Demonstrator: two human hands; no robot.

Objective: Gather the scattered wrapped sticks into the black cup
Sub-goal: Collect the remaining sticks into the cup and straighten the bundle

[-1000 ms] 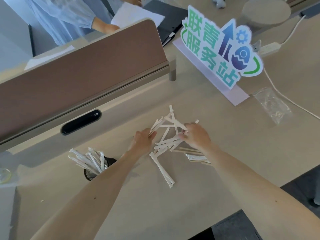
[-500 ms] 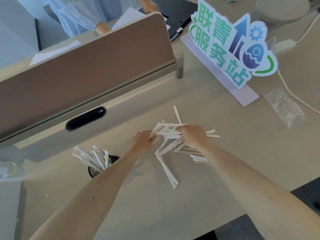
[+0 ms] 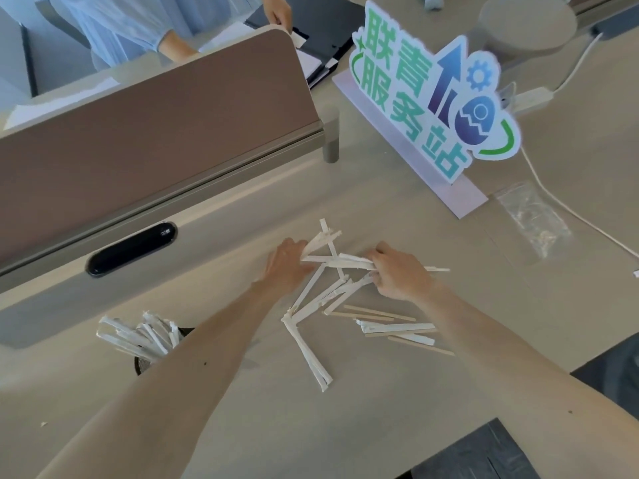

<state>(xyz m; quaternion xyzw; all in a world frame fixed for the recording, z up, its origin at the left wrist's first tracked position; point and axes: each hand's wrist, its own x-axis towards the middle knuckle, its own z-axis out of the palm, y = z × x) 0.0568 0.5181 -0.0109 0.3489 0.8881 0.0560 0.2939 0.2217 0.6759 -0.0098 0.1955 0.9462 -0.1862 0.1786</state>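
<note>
Several white paper-wrapped sticks (image 3: 332,292) lie crossed in a loose pile at the middle of the beige desk, with a few bare wooden ones (image 3: 380,314) among them. My left hand (image 3: 287,264) pinches the left ends of a few sticks. My right hand (image 3: 397,271) is closed around a bundle that points left. Two more wrapped sticks (image 3: 311,357) lie nearer me. The black cup (image 3: 145,363), holding several wrapped sticks (image 3: 138,335), stands at the lower left, partly hidden behind my left forearm.
A brown divider panel (image 3: 155,133) runs along the back left, with a black oval slot (image 3: 131,248) below it. A standing sign (image 3: 432,95) is at the back right, a clear plastic bag (image 3: 532,216) and a white cable (image 3: 570,216) to the right. A person stands behind the divider.
My right hand has drawn several sticks together into a bundle pointing left. My left hand stays at the pile's left side, and the pile has spread flatter.
</note>
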